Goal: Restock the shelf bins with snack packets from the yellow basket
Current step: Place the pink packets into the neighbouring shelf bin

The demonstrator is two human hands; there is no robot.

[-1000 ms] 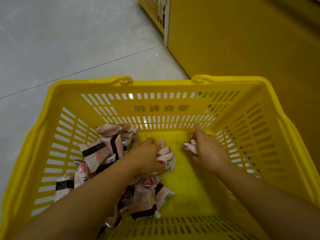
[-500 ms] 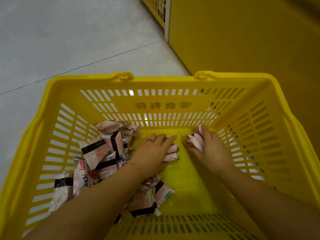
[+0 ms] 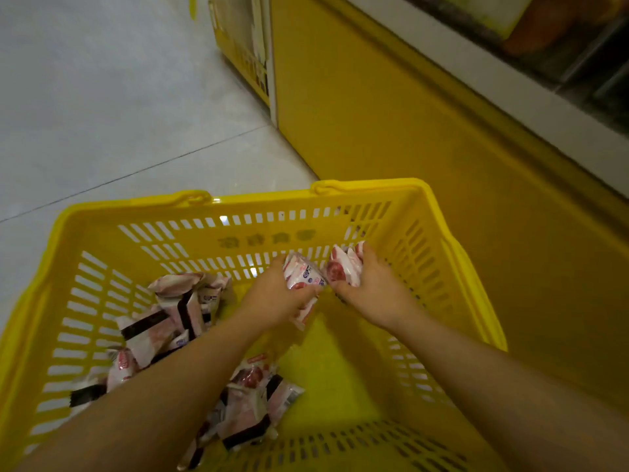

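Many packets [image 3: 160,321] lie heaped at the left and near side of the basket [image 3: 136,206], so most of the restocking seems undone. The left hand [image 3: 275,298] grips a few; the right hand [image 3: 371,294], just beside it, clutches more. The shelf [image 3: 408,114] stands to the right, its bins unclear.

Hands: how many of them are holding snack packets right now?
2. The left hand grips packets near the far wall of the basket; the right hand grips another bunch beside it, to the right. Loose packets lie at the basket's left.
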